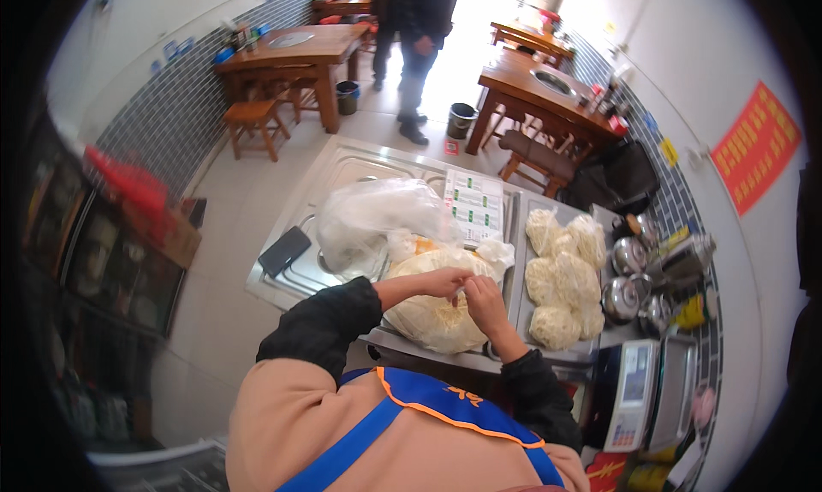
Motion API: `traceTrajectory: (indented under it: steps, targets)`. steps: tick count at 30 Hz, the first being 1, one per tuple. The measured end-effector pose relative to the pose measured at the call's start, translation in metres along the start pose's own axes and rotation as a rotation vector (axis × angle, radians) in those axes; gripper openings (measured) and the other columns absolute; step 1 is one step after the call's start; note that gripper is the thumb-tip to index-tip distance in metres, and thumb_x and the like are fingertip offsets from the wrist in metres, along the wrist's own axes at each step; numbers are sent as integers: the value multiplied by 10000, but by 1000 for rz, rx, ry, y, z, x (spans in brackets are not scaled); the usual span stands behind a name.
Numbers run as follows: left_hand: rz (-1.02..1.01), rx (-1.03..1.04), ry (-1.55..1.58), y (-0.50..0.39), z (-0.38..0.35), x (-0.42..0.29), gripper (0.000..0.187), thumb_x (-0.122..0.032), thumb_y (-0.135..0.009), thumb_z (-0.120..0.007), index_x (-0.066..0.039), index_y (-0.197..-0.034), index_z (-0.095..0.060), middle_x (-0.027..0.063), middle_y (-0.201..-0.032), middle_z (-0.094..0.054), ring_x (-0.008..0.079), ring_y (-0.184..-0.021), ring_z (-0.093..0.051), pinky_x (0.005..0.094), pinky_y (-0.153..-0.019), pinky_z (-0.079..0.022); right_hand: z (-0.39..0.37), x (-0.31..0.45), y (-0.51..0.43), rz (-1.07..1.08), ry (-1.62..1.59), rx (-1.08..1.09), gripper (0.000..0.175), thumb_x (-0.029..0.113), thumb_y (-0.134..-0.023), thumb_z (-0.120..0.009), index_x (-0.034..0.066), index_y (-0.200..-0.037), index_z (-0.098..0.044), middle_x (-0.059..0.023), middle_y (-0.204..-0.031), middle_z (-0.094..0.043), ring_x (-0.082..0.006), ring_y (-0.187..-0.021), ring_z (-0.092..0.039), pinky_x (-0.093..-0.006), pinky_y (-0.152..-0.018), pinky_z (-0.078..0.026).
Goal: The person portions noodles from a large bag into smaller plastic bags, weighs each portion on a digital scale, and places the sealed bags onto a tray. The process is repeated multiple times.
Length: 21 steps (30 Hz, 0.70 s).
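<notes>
My left hand (444, 282) and my right hand (485, 304) meet above a large clear plastic bag (417, 325) of pale noodles. Their fingertips pinch a bit of thin, whitish plastic between them; whether it belongs to the large bag or to a smaller one, I cannot tell. Pale noodle strands (449, 313) show just below my fingers. Behind the noodle bag, a heap of empty-looking clear plastic bags (379, 216) spreads over the steel counter (350, 155). Several small bags of noodles (565, 280) lie grouped on a metal tray (523, 225) to the right.
A black phone or wallet (284, 251) lies at the counter's left. A sheet bearing writing (475, 206) lies at the back. Steel kettles (621, 298) and a digital scale (632, 389) stand right. Beyond are wooden tables (295, 45), a stool (250, 116), bins (460, 119) and standing people (417, 49).
</notes>
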<state>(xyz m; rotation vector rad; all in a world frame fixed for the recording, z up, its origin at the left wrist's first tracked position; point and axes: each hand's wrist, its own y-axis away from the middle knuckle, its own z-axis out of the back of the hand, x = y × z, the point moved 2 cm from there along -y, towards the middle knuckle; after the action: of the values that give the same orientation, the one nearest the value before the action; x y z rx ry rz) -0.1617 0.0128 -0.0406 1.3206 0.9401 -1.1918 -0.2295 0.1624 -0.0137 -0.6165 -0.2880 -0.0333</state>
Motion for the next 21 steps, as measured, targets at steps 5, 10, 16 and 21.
traceTrajectory:
  steps: [5,10,16,21]
  targets:
    - [-230,5,-385,-3,14,0,114,-86,-927,-514,-29,-986,-593,75,-940,-622,227,-881,-650,369,-744,-520,13,9,-6,93,187,-125,139,49,-752,-642,50,-818,-520,-92,-879,-597,-289,-807,-574,-395,-714,-461]
    - [-424,-364,-1249,0,14,-12,65,-174,-821,-626,-112,-838,-630,41,-835,-601,245,-979,-597,417,-774,-469,9,2,2,-57,63,-79,215,30,-701,-742,35,-794,-548,-114,-927,-594,-328,-872,-569,-416,-750,-476]
    - [-45,-539,-1502,7,44,48,138,-171,-786,-608,-182,-848,-731,20,-881,-679,239,-1026,-596,455,-849,-428,-7,12,72,-191,7,170,191,33,-725,-736,11,-842,-586,-140,-947,-564,-352,-925,-551,-430,-787,-476]
    - [147,-708,-1330,8,42,84,201,-195,-825,-603,-174,-980,-730,100,-1127,-643,269,-1053,-586,476,-868,-427,-18,15,134,-427,-139,30,196,23,-778,-686,12,-968,-637,-174,-1005,-558,-363,-971,-546,-424,-864,-468]
